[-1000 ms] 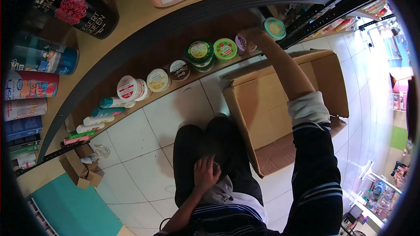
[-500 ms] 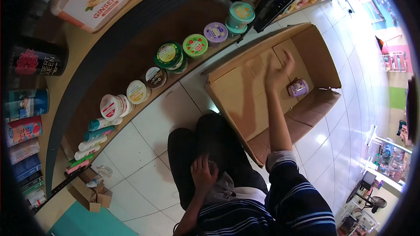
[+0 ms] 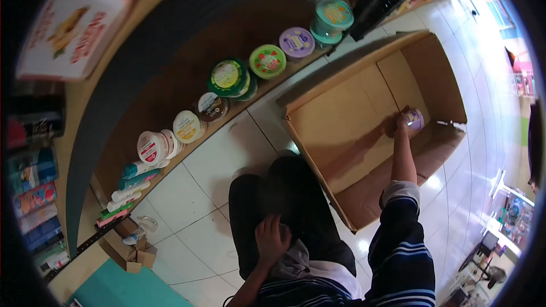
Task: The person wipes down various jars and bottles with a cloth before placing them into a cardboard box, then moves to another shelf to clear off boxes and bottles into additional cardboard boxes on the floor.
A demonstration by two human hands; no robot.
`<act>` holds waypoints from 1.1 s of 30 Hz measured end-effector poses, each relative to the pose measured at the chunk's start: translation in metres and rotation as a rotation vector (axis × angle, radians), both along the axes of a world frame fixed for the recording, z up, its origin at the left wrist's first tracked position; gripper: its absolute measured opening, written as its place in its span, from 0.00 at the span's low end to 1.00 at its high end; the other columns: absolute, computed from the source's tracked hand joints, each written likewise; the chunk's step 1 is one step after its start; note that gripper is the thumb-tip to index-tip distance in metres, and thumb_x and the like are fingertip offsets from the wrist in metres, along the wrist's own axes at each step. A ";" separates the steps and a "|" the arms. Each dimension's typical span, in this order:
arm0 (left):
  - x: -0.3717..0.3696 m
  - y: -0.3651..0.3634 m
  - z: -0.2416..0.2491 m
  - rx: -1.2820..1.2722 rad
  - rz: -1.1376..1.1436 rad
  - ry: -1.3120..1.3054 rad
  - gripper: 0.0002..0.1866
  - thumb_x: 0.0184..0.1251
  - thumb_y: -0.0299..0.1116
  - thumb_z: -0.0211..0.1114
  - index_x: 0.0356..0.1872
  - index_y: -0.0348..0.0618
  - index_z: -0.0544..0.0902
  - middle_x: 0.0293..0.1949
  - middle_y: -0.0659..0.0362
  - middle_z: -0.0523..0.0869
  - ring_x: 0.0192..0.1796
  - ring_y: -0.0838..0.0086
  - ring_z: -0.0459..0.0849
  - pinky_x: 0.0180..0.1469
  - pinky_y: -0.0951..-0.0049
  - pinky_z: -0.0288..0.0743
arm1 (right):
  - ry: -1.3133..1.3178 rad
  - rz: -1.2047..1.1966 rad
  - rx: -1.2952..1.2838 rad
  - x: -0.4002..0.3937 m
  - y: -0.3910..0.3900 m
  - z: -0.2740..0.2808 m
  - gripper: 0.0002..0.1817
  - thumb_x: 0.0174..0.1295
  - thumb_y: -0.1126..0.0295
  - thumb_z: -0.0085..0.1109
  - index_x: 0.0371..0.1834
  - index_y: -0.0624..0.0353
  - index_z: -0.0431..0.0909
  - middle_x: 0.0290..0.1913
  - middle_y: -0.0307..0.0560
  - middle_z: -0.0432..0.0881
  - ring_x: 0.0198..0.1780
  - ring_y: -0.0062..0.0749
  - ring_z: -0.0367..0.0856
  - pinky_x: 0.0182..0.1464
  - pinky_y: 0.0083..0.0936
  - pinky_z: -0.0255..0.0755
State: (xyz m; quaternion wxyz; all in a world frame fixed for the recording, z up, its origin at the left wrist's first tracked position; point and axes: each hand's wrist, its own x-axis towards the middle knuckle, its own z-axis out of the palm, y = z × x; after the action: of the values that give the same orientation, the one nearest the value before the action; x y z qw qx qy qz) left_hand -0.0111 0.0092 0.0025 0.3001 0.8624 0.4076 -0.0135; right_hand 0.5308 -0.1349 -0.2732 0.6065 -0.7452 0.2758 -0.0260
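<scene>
My right hand (image 3: 402, 124) reaches into a large cardboard box (image 3: 347, 131), its fingers closed around a small purple tub (image 3: 416, 118) lying on its side near the box's far right end. Part of the tub is hidden by the fingers. My left hand (image 3: 272, 239) rests flat on my thigh, fingers stretched out and holding nothing. On the low shelf to the left, a row of lidded tubs includes a purple-lidded one (image 3: 297, 42), a green-lidded one (image 3: 268, 61) and a turquoise one (image 3: 333, 20).
Several tubes (image 3: 132, 192) lie at the near end of the low shelf (image 3: 165, 57). A ginseng-labelled container (image 3: 74, 23) stands on the shelf above. A small torn carton (image 3: 126, 253) sits on the tiled floor beside a teal surface (image 3: 122, 287). A black metal post (image 3: 387, 3) rises behind.
My right hand has gone from hovering above the box down to the purple tub and closed on it. My left hand stays on my thigh. The whole view has shifted slightly.
</scene>
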 end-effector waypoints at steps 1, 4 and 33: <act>0.000 0.000 0.001 -0.002 -0.005 0.007 0.23 0.51 0.38 0.58 0.49 0.40 0.72 0.49 0.52 0.73 0.52 0.60 0.70 0.54 0.60 0.62 | -0.081 0.149 0.097 -0.015 0.002 0.021 0.32 0.45 0.67 0.67 0.53 0.62 0.63 0.43 0.45 0.76 0.42 0.34 0.76 0.42 0.30 0.74; 0.001 -0.001 -0.001 -0.021 0.011 -0.010 0.23 0.51 0.37 0.58 0.50 0.40 0.72 0.49 0.52 0.73 0.52 0.60 0.70 0.54 0.60 0.61 | 0.094 0.153 0.463 -0.039 0.013 0.056 0.25 0.50 0.63 0.65 0.50 0.55 0.68 0.43 0.42 0.75 0.45 0.34 0.74 0.45 0.32 0.72; -0.043 0.046 0.116 -0.447 0.676 -0.956 0.24 0.35 0.30 0.75 0.38 0.35 0.77 0.36 0.59 0.82 0.38 0.76 0.80 0.43 0.77 0.74 | -0.128 2.452 -0.434 -0.450 0.057 0.305 0.27 0.47 0.57 0.61 0.49 0.58 0.71 0.40 0.54 0.77 0.39 0.49 0.77 0.42 0.33 0.71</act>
State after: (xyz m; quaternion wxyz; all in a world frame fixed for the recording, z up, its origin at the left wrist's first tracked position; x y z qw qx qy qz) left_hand -0.0539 0.0557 0.1189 0.6100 0.5130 0.4658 0.3843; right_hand 0.0806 -0.0778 0.0320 0.1080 -0.5933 -0.6405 0.4755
